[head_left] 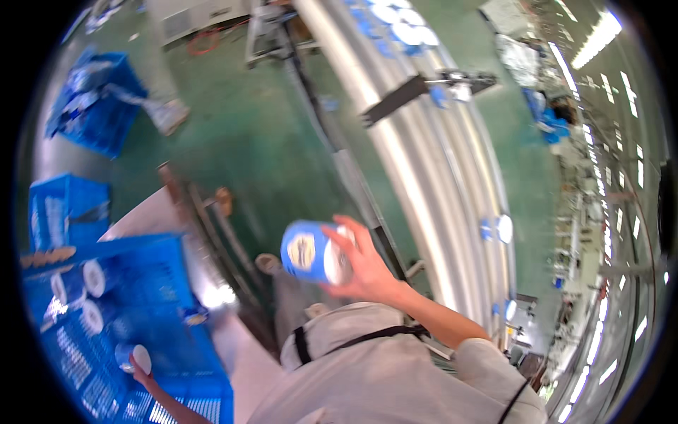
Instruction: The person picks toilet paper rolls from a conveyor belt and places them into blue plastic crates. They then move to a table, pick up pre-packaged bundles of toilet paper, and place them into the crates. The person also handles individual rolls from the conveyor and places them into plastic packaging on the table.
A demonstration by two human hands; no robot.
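Note:
Fingers curled around its white end, my right hand [371,272] holds up a blue cylindrical tub [302,251] with a cream label, in front of my body. This tub lies tilted on its side, its blue wall toward the left. At the lower left, my left hand [141,371] grips a second tub [132,357] with a round white end, inside a large blue plastic crate [159,272]. Several more white-ended tubs [92,316] lie in the same crate, near its far-left side. My left fingers are small in view and partly hidden by that second tub.
A curved metal conveyor [406,162] runs along the right, with several tubs [402,25] at its far end and another tub [503,230] on its outer edge. Two more blue crates [99,106] [67,208] stand at the left. A pale table edge [244,353] borders the crate.

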